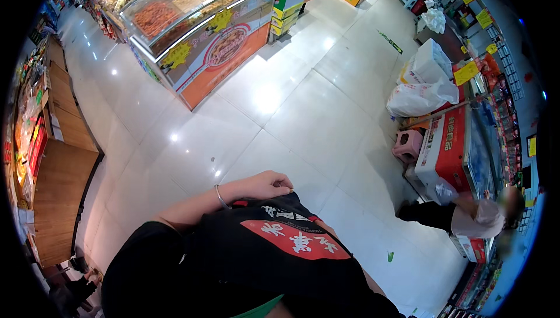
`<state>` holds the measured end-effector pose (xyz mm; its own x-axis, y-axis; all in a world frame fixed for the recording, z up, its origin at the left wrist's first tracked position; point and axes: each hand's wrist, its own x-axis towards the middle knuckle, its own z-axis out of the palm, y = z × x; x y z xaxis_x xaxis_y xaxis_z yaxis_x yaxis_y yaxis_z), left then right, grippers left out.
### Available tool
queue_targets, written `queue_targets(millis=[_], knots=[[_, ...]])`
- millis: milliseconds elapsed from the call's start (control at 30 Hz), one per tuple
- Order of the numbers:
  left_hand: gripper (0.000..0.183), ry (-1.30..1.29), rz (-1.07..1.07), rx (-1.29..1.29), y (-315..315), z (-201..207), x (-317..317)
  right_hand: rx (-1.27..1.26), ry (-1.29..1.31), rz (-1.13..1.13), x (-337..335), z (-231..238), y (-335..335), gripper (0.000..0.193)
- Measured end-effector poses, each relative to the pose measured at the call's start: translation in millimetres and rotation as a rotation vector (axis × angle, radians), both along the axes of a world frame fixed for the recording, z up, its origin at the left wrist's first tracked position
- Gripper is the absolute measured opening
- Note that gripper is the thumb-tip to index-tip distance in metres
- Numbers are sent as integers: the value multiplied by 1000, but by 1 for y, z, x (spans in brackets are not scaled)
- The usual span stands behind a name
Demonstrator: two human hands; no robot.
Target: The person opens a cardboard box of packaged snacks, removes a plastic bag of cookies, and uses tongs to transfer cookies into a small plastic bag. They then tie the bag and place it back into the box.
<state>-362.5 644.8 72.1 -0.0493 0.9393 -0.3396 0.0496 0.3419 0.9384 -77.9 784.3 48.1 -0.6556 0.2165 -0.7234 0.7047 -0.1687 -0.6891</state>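
A black apron with a red oval and white lettering spreads out in front of my body. My left hand, with a bangle at the wrist, pinches its top edge between closed fingers. The right forearm comes up along the apron's right side. A bit of skin shows beside a small red edge there, but the cloth hides my right hand's fingers. Dark sleeves cover both upper arms, and a green strip shows at the bottom.
Pale floor tiles lie ahead. A glass-topped food counter stands far left, a wooden display shelf at left. On the right are a red-and-white freezer, a pink stool, white bags and a bending person.
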Motion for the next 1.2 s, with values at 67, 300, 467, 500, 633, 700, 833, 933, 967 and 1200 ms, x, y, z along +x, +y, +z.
queue_targets(millis=[67,300,467,500,633,700,833,933,967,1200], knots=[[31,39,-11,3,45,-7,-31,71,21,50,-43,-1,39,31],[30,20,68,-74,212,-4,-135,164,100,149,-166,-2,211,30],[30,20,166,-73,283,13,-215,187,119,275,-263,19,317,30],[30,9,197,-66,296,11,-231,191,114,301,-280,21,335,30],[29,-50,283,-131,329,-5,-294,202,112,361,-355,23,400,29],[30,-65,266,-143,347,-8,-328,209,109,378,-393,26,431,29],[30,-49,181,-24,389,-16,-409,212,97,327,-470,37,491,29],[29,-36,169,84,437,-1,-462,133,20,154,-528,33,545,30],[29,-41,159,98,454,5,-482,164,68,204,-546,32,567,30],[29,98,122,64,531,30,-594,716,115,616,-643,34,643,39]])
